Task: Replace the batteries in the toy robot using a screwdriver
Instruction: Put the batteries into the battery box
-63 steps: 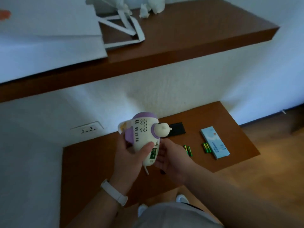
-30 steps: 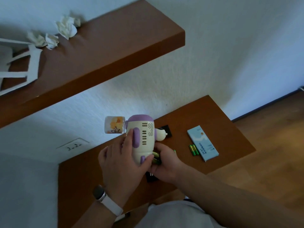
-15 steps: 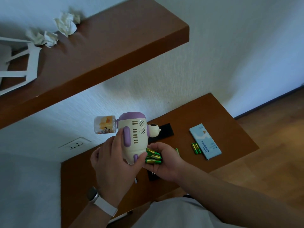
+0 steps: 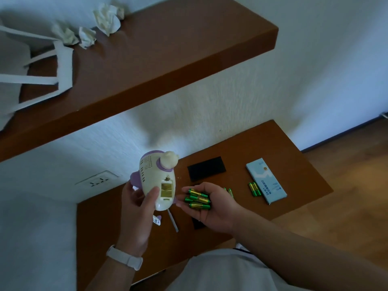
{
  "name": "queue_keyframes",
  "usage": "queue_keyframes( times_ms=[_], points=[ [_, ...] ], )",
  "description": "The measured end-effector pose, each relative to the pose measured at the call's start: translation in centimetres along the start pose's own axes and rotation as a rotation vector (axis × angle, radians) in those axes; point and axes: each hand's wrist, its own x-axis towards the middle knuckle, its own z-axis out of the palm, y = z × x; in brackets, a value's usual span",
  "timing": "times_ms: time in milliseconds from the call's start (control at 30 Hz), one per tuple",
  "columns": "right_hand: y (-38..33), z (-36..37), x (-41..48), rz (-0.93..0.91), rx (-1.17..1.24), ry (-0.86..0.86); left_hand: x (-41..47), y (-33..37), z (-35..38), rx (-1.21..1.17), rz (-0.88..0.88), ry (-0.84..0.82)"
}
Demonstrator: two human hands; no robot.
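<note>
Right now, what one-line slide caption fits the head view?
Left hand holds the toy robot, battery bay open; right hand carries green batteries on its palm over the lower shelf.

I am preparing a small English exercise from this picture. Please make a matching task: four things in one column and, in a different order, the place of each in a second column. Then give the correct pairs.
Things
1. toy robot
2. handful of batteries
3. crumpled tissues
4. blue box

Places
a. on the upper shelf
b. flat on the lower table
c. gripped by the left hand
d. lying in the palm of the right hand

Pairs: 1-c, 2-d, 3-a, 4-b
</note>
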Motion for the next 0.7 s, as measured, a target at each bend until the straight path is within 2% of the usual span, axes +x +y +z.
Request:
queue_keyframes(
  times_ms=[200,533,700],
  points=[
    [0.8,-0.2,0.5,-0.018,-0.08,0.129,0.7,-4.3,-4.6,-0.079,-0.08,0.113],
    [3.6,0.0,2.1,-0.02,-0.157,0.292,1.8,-10.7,-11.9,0.171,-0.125,0.254],
    [5.1,0.3,2.9,-0.022,-0.215,0.343,2.6,-13.1,-13.5,0.313,-0.129,0.237]
  ],
)
